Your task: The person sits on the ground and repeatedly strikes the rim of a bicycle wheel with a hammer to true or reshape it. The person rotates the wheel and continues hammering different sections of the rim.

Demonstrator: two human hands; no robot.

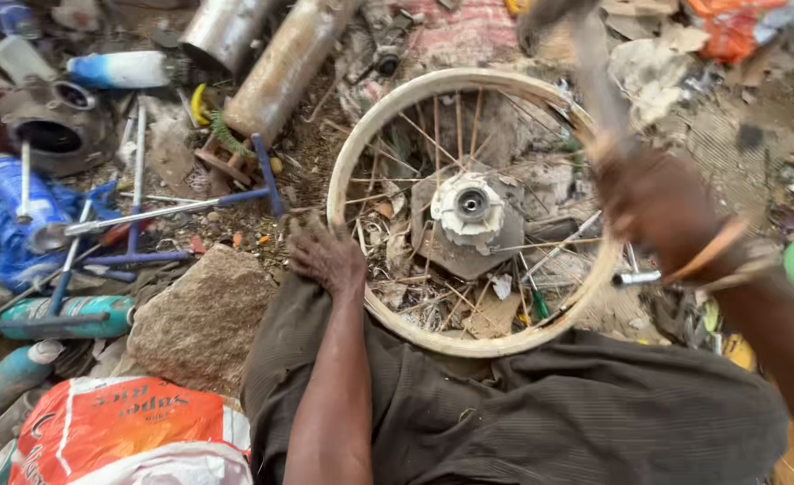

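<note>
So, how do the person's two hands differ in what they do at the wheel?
The left hand rests on the wheel rim and looks sharp and still; the right hand is raised beside the rim, blurred, gripping a long tool handle. The left hand holds no tool. Both are bare and dirty.

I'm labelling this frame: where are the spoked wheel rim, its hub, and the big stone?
cream metal spoked wheel rim (347,153): head view, on the left arc of the rim.
pale metal hub (471,207): head view, on its centre bore.
rough brown stone block (201,319): head view, on its top face.
</note>
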